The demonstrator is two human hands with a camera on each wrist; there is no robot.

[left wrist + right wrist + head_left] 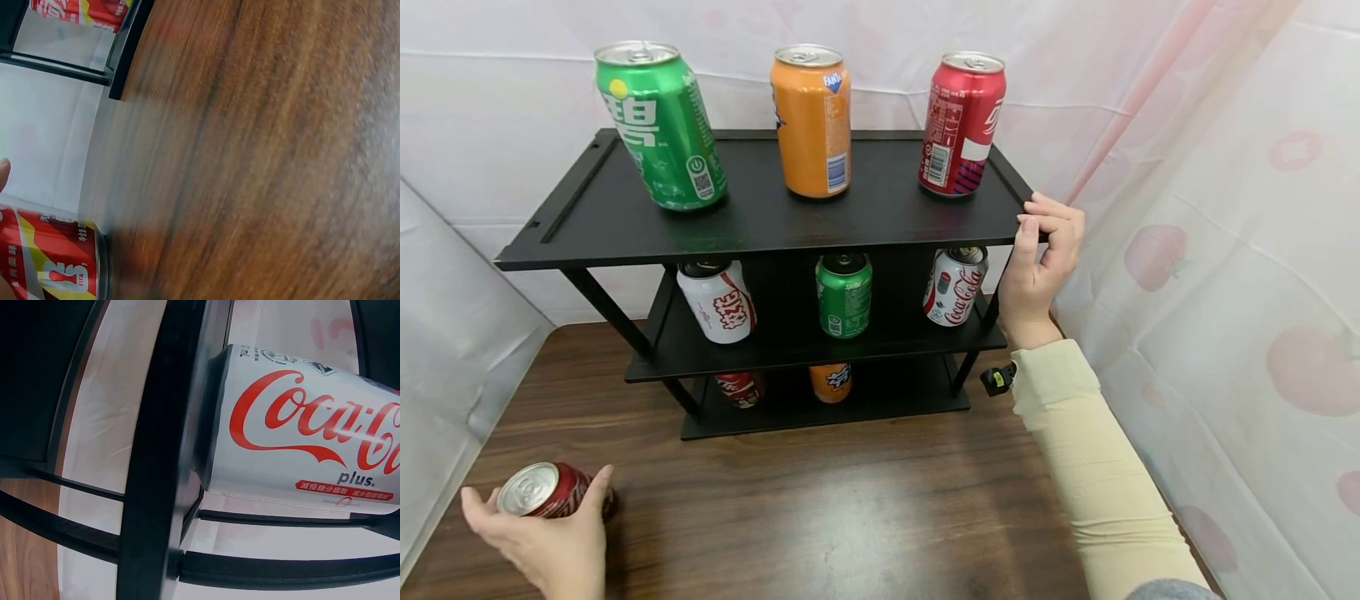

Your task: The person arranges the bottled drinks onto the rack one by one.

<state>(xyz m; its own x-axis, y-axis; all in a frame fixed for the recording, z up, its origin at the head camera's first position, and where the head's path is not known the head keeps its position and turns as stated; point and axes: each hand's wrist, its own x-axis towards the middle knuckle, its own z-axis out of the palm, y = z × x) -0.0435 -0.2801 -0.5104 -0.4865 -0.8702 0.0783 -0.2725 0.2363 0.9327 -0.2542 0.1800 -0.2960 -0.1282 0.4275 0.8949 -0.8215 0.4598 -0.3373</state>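
At the lower left, a red Coca-Cola can stands in the spread between the thumb and fingers of my left hand, which holds it around the side. The left wrist view shows that can's printed side and base close to the wooden table. My right hand grips the front right corner of the black three-tier shelf, its fingers over the edge. Nearest it on the middle tier stands a white Coca-Cola Plus can, large in the right wrist view.
A green Sprite can, an orange Fanta can and a red can stand on top. A white can and a green can share the middle tier. Below are red and orange cans. White curtains surround the table.
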